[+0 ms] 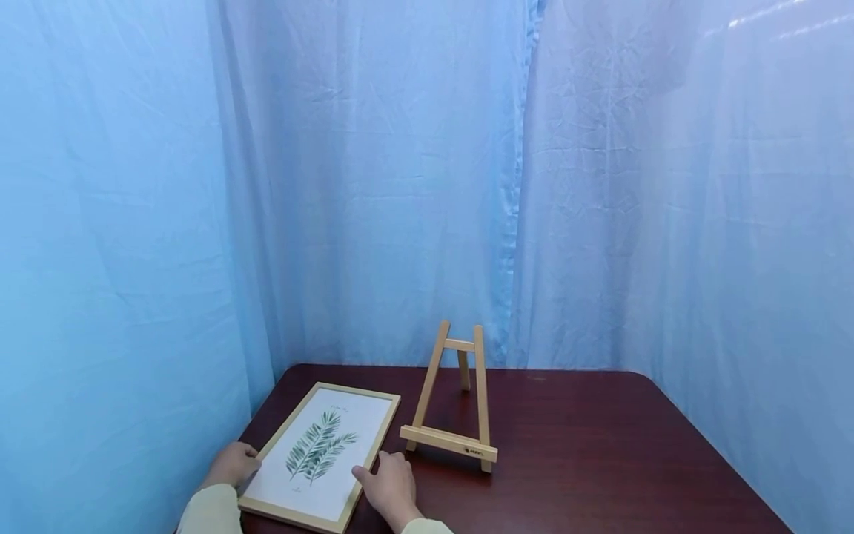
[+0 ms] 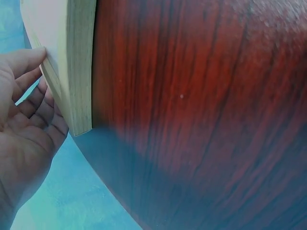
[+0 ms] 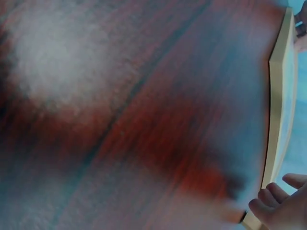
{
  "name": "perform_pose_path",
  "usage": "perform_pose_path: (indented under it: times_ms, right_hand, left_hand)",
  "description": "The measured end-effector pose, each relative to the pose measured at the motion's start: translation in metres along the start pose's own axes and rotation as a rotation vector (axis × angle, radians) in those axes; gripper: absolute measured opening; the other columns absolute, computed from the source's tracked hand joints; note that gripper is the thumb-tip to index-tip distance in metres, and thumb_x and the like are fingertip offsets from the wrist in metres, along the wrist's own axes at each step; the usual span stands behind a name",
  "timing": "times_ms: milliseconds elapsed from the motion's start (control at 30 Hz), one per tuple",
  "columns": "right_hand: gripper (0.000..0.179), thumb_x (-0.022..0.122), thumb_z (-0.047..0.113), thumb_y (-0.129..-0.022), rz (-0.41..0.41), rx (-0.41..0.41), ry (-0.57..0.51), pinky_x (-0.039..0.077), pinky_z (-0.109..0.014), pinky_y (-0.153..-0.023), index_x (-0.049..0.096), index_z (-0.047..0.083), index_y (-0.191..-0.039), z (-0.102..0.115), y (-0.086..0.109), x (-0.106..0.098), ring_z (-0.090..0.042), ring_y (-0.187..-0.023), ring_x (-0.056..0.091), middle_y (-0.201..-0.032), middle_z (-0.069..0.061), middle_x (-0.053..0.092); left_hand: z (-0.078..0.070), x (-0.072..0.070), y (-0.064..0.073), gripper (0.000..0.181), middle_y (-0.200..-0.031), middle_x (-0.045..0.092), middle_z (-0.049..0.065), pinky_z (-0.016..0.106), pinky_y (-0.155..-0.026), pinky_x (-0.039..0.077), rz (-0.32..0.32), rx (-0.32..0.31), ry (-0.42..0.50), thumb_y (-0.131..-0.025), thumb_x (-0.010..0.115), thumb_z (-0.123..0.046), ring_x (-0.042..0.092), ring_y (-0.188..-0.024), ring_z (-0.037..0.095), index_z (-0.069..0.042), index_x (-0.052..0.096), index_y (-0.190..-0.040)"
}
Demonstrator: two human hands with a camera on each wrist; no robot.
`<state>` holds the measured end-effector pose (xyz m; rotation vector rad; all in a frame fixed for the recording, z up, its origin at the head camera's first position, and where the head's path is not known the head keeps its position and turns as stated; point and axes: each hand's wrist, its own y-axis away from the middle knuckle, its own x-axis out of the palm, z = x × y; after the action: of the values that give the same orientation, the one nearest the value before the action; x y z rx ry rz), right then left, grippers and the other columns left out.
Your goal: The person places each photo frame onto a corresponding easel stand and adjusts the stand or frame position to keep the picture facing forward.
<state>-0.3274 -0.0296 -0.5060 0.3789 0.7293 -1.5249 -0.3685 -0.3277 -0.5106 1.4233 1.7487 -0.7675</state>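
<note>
Pale blue curtains point(image 1: 400, 185) hang around the back and sides, enclosing a dark reddish-brown wooden table point(image 1: 600, 437) with a rounded far corner on each side. Toward its left lies a rectangular green-leaf print in a light wooden frame point(image 1: 320, 452), face up, its nearer left corner close to the table's edge. From where I stand, the person's left hand point(image 1: 233, 465) pinches one long side, thumb over the rim and fingers below. Their right hand point(image 1: 392, 486) is at the opposite side, thumb spread across the border; whether those fingers truly clasp it or merely touch, I can't tell. Just to the right, a small natural-wood easel point(image 1: 430, 378) stands unfolded, its ledge point(image 1: 449, 440) bearing nothing. I'd call the handling early: both hands are placed, the easel is already up, yet the print is not off the tabletop as far as I can see.
</note>
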Motion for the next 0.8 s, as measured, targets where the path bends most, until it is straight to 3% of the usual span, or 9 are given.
perform_pose_path:
  times_ms: [333,533,800]
  right_hand:
    - [0.057,0.078,0.037,-0.082,0.015,0.033,0.084,0.048,-0.055,-0.088,0.068,-0.011,-0.11,-0.004,0.004,0.012,-0.041,-0.103,0.055,-0.109,-0.026,0.059]
    - [0.054,0.08,0.038,-0.081,0.013,0.053,0.107,0.049,-0.054,-0.085,0.069,-0.009,-0.105,-0.004,0.005,0.019,-0.039,-0.1,0.055,-0.107,-0.024,0.058]
    - [0.047,0.083,0.037,-0.075,-0.022,-0.001,0.243,0.047,-0.051,-0.082,0.07,-0.007,-0.086,-0.006,0.008,0.027,-0.038,-0.093,0.053,-0.099,-0.023,0.058]
  left_hand:
    - [0.014,0.001,-0.008,0.019,-0.082,0.064,0.015,0.042,-0.068,0.053,0.018,0.003,0.071,-0.082,0.066,-0.003,0.058,-0.076,0.027,0.014,0.066,-0.091]
    - [0.017,-0.005,-0.004,0.024,-0.085,0.065,0.018,0.043,-0.069,0.053,0.044,0.014,0.081,-0.081,0.067,-0.006,0.058,-0.077,0.027,0.014,0.066,-0.093]
    - [0.016,-0.009,-0.001,0.021,-0.081,0.064,0.012,0.042,-0.068,0.053,0.083,0.022,0.097,-0.081,0.069,-0.009,0.059,-0.077,0.026,0.01,0.068,-0.09]
